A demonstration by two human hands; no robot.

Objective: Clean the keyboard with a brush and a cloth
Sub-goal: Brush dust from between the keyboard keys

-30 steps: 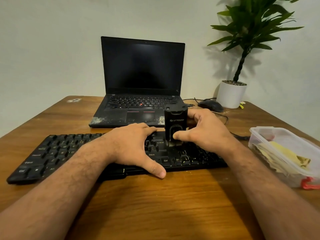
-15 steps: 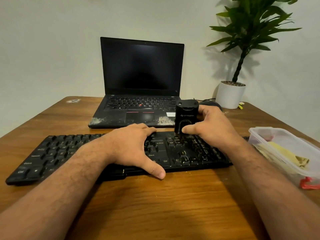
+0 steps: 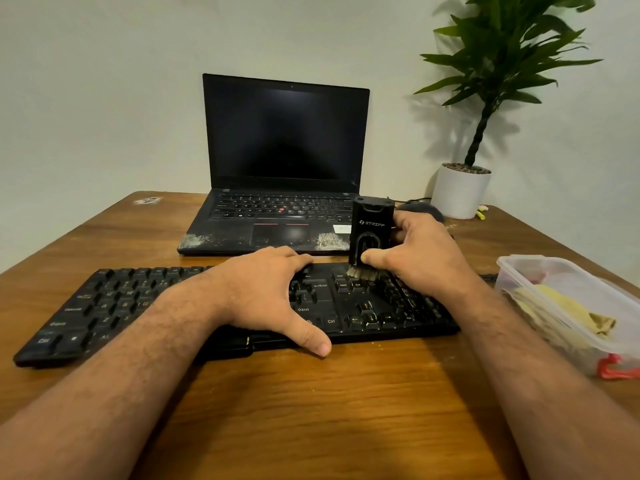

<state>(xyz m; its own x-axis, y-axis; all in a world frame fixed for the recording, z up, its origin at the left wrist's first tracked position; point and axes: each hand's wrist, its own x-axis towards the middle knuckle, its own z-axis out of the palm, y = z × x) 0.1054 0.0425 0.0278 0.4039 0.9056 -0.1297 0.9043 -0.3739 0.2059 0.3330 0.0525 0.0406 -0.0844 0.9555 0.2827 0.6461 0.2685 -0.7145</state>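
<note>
While my left hand [image 3: 273, 296] lies spread over the middle of the keyboard [image 3: 221, 306], fingers flat on the keys and thumb hooked over its near edge to pin it, my right hand [image 3: 419, 261] pinches the brush [image 3: 371, 237] between thumb and curled fingers. Half a second ago the bristles worked rows nearer me; now they sit on the far key row above the arrow cluster, toward the keyboard's right end, so I judge the sweep has reached the back edge of this section and the brushing step is well along, with the cloth [image 3: 568, 313] not yet touched. I hold the brush upright, its long axis nearly vertical, pale bristles pointing down onto the keys, its logo face turned to me. The keyboard's long axis runs left to right across the table [image 3: 311, 410]. Right of the keyboard stands a clear container [image 3: 526, 268] holding the cloth; behind it the open laptop [image 3: 284, 168], and farther right a potted plant [image 3: 460, 192].
</note>
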